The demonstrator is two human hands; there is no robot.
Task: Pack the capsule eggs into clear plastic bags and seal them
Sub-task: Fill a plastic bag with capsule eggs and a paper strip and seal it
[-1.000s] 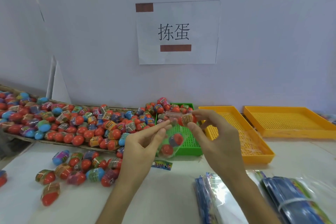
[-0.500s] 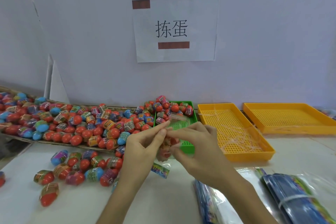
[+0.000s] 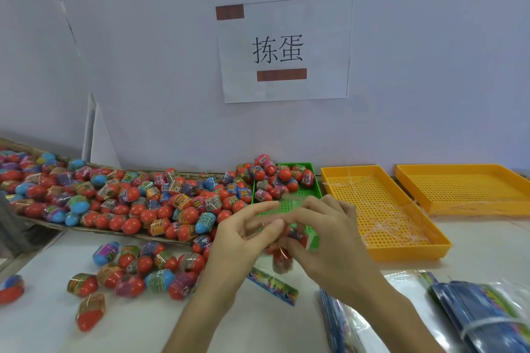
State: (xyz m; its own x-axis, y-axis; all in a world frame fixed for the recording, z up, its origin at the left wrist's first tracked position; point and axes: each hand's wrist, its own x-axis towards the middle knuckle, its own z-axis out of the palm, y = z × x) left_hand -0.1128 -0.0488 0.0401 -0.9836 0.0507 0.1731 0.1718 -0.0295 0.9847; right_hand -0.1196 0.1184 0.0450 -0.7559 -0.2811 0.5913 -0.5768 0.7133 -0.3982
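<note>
Bare white tabletop [image 3: 51,332] is lying open at the near left edge. Just above it, the left hand [image 3: 238,241] and right hand [image 3: 327,241] are pinching the top of a clear bag [image 3: 282,255]; it is hanging long-axis vertical, eggs inside. Beyond, loose capsule eggs [image 3: 137,200] are crowding the green tray [image 3: 312,180].

A heap of capsule eggs [image 3: 137,198] fills a flat tray [image 3: 40,222] at the left of the bench [image 3: 43,329], with loose eggs [image 3: 134,269] scattered in front of it. To its right stands a small perforated tray [image 3: 314,180] with more eggs at its far end, then two larger trays [image 3: 381,209] [image 3: 464,186] side by side along the wall [image 3: 430,66]. A paper sign [image 3: 284,49] hangs on the wall behind. Both hands, left [image 3: 238,241] and right [image 3: 329,243], meet in front of the small tray, holding a bag of eggs [image 3: 282,258] between them. Stacks of bags [image 3: 487,315] lie at the near right.
</note>
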